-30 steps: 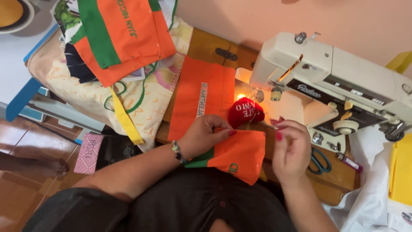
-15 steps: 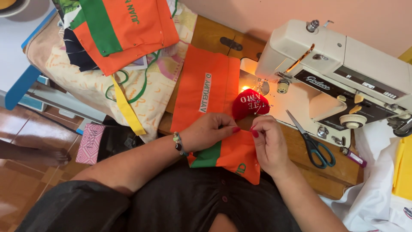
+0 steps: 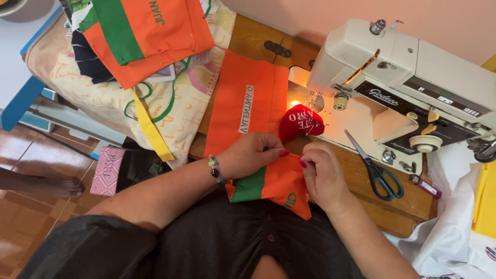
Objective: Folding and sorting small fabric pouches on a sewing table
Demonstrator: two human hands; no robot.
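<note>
Peach wall [image 3: 310, 15], brown tile floor [image 3: 31, 217], wood table [image 3: 253, 44].

Both forearms angled in toward each other. Left hand [image 3: 253, 155] palm down, fingers curled; right hand [image 3: 321, 175] just beside it, fingertips pinched, nearly touching.

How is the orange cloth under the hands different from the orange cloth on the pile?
The flat orange fabric piece lies on the wooden table under both hands; the folded orange-and-green fabric rests untouched on the patterned pile. The left hand and right hand pinch only the first. Both have green trim.
</note>
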